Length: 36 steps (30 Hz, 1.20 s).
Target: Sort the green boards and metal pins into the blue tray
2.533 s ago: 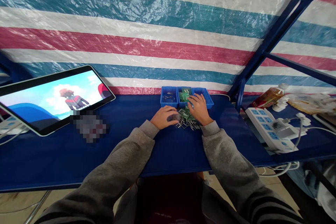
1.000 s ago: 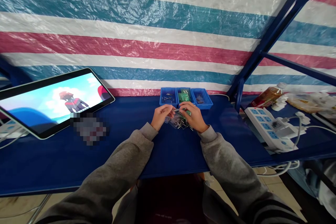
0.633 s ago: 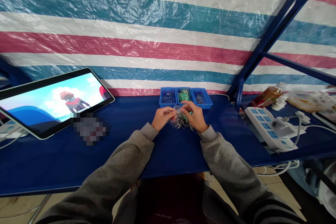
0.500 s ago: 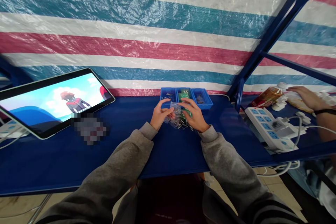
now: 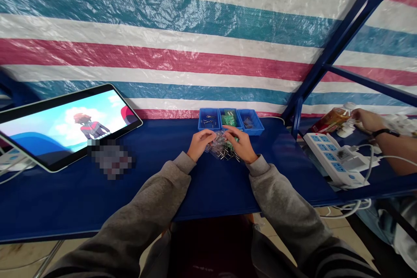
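Note:
My left hand (image 5: 200, 145) pinches a small clear plastic bag (image 5: 219, 137) between thumb and fingers. From the other side, my right hand (image 5: 241, 145) has its fingertips closed on the bag's right edge. What the bag contains is too small to make out. Below the hands, a pile of thin metal pins or screws (image 5: 226, 153) lies on the blue table (image 5: 215, 191), with some clear plastic and green bits among it. Just beyond stand three blue trays: the left tray (image 5: 208, 128) holds loose metal pins, the middle one green packets (image 5: 229, 117), the right one small clear pieces (image 5: 249, 122).
On the left a lit tablet (image 5: 74, 126) leans beside a blurred patch. To the right are a power strip (image 5: 332, 160) with plugs and cables, a drink bottle (image 5: 335, 118) and another person's arm (image 5: 391, 145). A blue metal frame (image 5: 325, 61) rises there.
My fingers have drawn together on the bag, and it sits slightly lower. The right fingers were more spread before. The other person's hand has moved left toward the bottle.

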Each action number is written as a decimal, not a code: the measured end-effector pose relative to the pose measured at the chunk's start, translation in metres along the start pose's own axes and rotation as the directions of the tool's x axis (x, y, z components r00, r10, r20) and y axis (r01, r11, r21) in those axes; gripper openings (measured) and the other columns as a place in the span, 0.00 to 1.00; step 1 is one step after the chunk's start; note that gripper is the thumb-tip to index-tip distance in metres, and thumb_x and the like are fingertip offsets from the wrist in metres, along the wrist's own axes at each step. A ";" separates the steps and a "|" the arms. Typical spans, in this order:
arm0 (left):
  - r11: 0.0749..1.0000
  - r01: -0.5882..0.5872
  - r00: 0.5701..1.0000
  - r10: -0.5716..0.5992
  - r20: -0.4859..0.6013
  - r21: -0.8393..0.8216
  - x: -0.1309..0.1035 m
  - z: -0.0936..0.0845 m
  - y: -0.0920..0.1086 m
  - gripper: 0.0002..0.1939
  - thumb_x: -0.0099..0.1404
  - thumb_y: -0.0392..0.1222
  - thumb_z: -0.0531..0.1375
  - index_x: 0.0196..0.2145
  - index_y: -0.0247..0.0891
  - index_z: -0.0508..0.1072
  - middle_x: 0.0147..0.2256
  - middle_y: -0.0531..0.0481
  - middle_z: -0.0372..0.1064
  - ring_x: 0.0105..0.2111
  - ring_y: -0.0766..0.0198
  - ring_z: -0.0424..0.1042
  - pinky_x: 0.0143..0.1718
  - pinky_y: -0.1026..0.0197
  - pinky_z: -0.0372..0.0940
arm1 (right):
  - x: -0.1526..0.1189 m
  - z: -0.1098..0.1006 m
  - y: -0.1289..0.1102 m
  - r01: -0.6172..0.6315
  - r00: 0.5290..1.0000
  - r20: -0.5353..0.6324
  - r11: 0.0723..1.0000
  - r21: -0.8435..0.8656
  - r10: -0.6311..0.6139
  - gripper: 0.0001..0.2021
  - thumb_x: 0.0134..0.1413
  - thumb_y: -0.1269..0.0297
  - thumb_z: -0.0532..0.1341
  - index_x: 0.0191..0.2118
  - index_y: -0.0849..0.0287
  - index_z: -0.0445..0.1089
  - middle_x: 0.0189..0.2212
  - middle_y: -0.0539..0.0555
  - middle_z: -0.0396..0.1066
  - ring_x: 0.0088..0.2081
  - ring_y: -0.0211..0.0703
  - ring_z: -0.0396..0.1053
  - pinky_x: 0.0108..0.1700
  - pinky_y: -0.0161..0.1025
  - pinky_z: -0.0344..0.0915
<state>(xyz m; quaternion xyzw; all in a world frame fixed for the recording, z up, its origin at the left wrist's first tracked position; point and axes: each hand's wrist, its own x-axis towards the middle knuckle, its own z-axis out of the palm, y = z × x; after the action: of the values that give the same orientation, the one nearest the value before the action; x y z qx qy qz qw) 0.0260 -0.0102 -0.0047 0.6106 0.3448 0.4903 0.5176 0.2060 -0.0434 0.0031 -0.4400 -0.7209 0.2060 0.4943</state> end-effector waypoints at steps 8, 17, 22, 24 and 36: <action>0.972 0.140 0.990 -0.133 0.050 -0.189 -0.003 -0.001 0.005 0.20 0.54 0.47 0.68 0.41 0.37 0.71 0.20 0.56 0.69 0.19 0.66 0.69 0.27 0.60 0.68 | -0.001 0.000 0.006 0.250 0.968 0.019 0.950 -0.189 -0.251 0.11 0.62 0.61 0.56 0.44 0.54 0.74 0.45 0.59 0.67 0.46 0.48 0.69 0.49 0.48 0.68; 0.999 -0.026 1.000 0.027 -0.012 0.040 -0.002 -0.002 0.000 0.21 0.64 0.58 0.57 0.33 0.35 0.75 0.19 0.56 0.58 0.18 0.70 0.60 0.21 0.65 0.61 | 0.002 -0.001 0.004 -0.028 0.999 0.041 0.999 -0.019 0.029 0.13 0.57 0.54 0.60 0.29 0.58 0.73 0.24 0.51 0.68 0.26 0.40 0.65 0.31 0.39 0.64; 0.927 -0.144 0.972 0.198 -0.126 0.347 -0.001 -0.008 -0.005 0.18 0.66 0.53 0.56 0.32 0.36 0.75 0.29 0.50 0.66 0.24 0.68 0.65 0.23 0.66 0.61 | 0.009 -0.012 0.018 -0.396 0.896 -0.011 0.812 0.428 0.443 0.13 0.42 0.54 0.68 0.25 0.60 0.70 0.13 0.44 0.62 0.16 0.33 0.58 0.20 0.33 0.58; 0.886 -0.170 0.955 0.256 -0.150 0.431 0.000 -0.012 -0.008 0.16 0.66 0.50 0.55 0.32 0.37 0.75 0.34 0.48 0.68 0.28 0.66 0.68 0.24 0.66 0.62 | 0.012 -0.019 0.020 -0.378 0.768 -0.200 0.682 0.626 0.609 0.12 0.41 0.59 0.68 0.30 0.60 0.71 0.19 0.47 0.70 0.19 0.34 0.65 0.23 0.33 0.65; 0.433 -0.378 0.923 0.106 0.371 0.818 0.005 -0.025 -0.025 0.14 0.62 0.47 0.60 0.43 0.38 0.75 0.46 0.44 0.72 0.47 0.50 0.70 0.46 0.51 0.62 | 0.012 -0.021 0.015 -0.455 0.784 -0.164 0.733 0.505 0.599 0.10 0.40 0.63 0.65 0.32 0.61 0.72 0.22 0.51 0.74 0.17 0.38 0.69 0.20 0.35 0.66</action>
<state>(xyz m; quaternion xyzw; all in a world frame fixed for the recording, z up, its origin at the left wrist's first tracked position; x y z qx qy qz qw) 0.0058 0.0072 -0.0283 0.8908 0.3822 0.2270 0.0945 0.2294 -0.0278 0.0074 -0.5321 -0.4091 0.4231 0.6087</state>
